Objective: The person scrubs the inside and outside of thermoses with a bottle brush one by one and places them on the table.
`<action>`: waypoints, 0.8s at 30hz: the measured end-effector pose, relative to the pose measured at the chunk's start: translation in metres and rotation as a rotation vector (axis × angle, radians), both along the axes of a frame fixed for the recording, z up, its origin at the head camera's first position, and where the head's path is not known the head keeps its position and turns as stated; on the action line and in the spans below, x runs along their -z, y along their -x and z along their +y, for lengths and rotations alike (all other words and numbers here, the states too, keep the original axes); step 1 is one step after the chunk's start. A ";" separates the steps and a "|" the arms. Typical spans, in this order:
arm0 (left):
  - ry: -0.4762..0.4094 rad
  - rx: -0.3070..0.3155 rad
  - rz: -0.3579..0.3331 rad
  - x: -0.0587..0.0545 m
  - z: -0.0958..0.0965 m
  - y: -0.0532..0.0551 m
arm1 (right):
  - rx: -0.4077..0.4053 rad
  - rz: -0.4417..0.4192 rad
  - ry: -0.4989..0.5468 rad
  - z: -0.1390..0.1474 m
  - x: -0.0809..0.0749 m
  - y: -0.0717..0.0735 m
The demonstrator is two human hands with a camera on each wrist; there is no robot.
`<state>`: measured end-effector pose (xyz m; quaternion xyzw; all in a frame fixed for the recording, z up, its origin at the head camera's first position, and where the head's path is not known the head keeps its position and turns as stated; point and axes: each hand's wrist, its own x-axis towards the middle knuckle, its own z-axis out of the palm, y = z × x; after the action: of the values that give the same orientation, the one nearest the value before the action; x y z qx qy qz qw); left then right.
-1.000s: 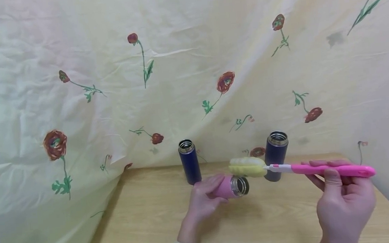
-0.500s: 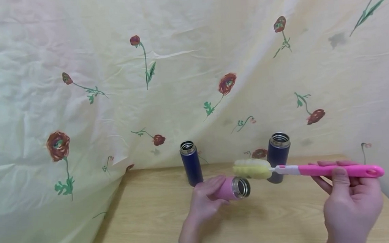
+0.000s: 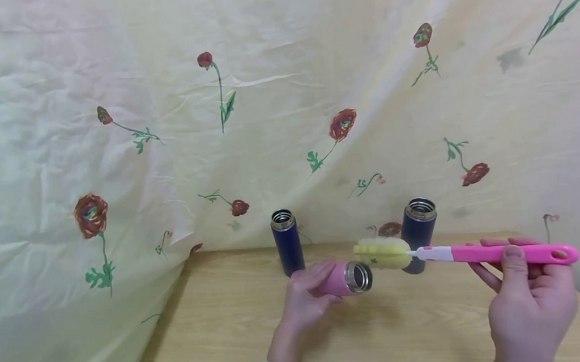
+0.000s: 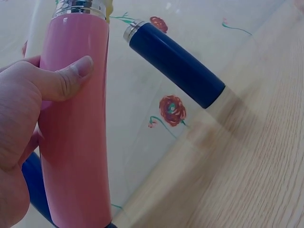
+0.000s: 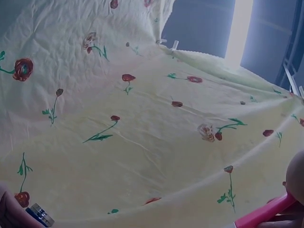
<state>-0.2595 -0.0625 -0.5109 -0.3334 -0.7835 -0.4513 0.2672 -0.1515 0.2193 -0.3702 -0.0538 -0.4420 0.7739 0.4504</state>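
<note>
My left hand (image 3: 302,302) grips a pink flask (image 3: 335,280), tilted on its side with its uncapped steel mouth facing right. In the left wrist view, the thumb lies across the pink flask (image 4: 76,133) below its steel neck. Between thumb and fingers, my right hand (image 3: 535,304) holds a bottle brush (image 3: 495,253) by its pink handle. The brush's pale yellow sponge head (image 3: 382,253) points left, just above and to the right of the flask's mouth. Only a bit of the pink handle (image 5: 266,211) shows in the right wrist view.
Two dark blue flasks, both uncapped, stand upright at the back of the wooden table (image 3: 219,323): one left flask (image 3: 287,246), one right flask (image 3: 420,227) partly behind the brush. A flowered cloth (image 3: 265,120) hangs behind and along the left side.
My right hand and the brush have shifted a little to the right, drawing the sponge head slightly away from above the flask's mouth. The left hand keeps its grip, nearly still.
</note>
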 end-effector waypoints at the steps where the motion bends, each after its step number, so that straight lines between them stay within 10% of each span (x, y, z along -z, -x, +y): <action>1: 0.000 -0.003 -0.005 0.000 0.000 0.000 | 0.003 -0.015 -0.005 0.000 0.000 0.000; 7: -0.005 0.011 -0.059 0.001 -0.001 -0.001 | 0.038 -0.139 -0.041 -0.001 0.000 -0.002; 14: -0.168 0.026 -0.339 -0.004 -0.001 -0.005 | 0.042 -0.158 -0.083 -0.005 -0.001 -0.003; 24: -0.187 -0.035 -0.280 -0.005 -0.002 -0.002 | 0.051 -0.177 -0.135 -0.008 -0.004 -0.001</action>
<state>-0.2571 -0.0644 -0.5057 -0.2275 -0.7732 -0.5596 0.1929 -0.1500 0.2116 -0.3660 -0.1027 -0.5296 0.7230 0.4317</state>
